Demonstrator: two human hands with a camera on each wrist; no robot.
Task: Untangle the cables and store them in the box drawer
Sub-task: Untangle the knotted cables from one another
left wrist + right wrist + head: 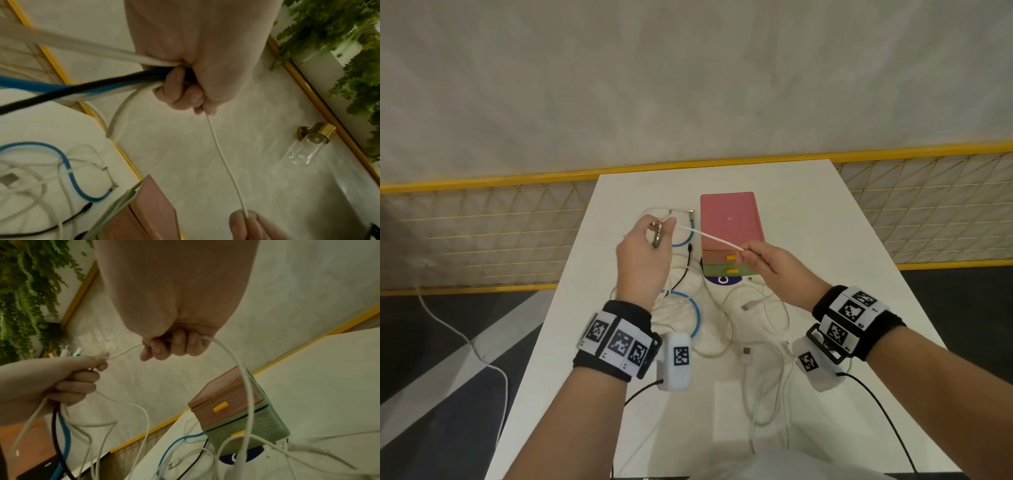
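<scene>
My left hand is raised over the white table and grips a bundle of white, blue and black cables in a fist. A thin white cable runs taut from that fist to my right hand, which pinches it between thumb and fingers. Its far length hangs down past the box. The drawer box has a pink top, a brown drawer and a green drawer, both closed, with yellow handles. More tangled cables lie on the table below my wrists.
A dark blue round pad lies under the box's front. A yellow-railed mesh fence runs behind the table. Another white cable trails on the floor at the left. The table's right half is bare.
</scene>
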